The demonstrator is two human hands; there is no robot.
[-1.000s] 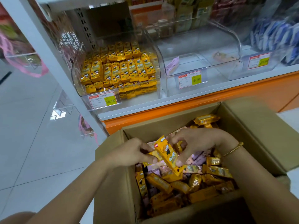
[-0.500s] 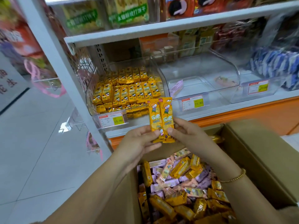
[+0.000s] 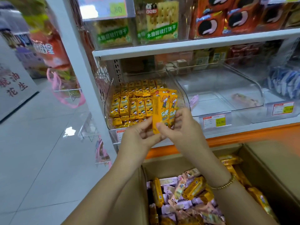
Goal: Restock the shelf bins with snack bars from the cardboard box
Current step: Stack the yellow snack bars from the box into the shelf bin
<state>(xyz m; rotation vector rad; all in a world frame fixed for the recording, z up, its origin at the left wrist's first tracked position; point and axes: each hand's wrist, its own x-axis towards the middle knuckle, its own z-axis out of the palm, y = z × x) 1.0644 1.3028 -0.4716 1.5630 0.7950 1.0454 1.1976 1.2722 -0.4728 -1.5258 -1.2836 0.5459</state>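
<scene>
Left hand (image 3: 139, 137) and right hand (image 3: 180, 127) together clamp upright yellow snack bars (image 3: 164, 108) before the stocked bin (image 3: 112, 95). Cardboard box (image 3: 267, 163) below holds mixed bars.

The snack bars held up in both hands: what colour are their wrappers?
The snack bars are yellow-orange with a cartoon figure; the head view shows it.

The left bin (image 3: 109, 101) on the shelf (image 3: 243, 132) is packed with yellow bars (image 3: 129, 105) almost to its front wall, leaving room only above them, under the upper shelf board (image 3: 178, 46). The left hand (image 3: 138, 138) and right hand (image 3: 183, 129), gripping the held bars (image 3: 164, 109), stand before that bin's right front corner. The middle bin (image 3: 227, 80) gapes wide, with one packet (image 3: 243, 99) at its back right. A white post (image 3: 78, 65) closes the shelf's left edge.
</scene>
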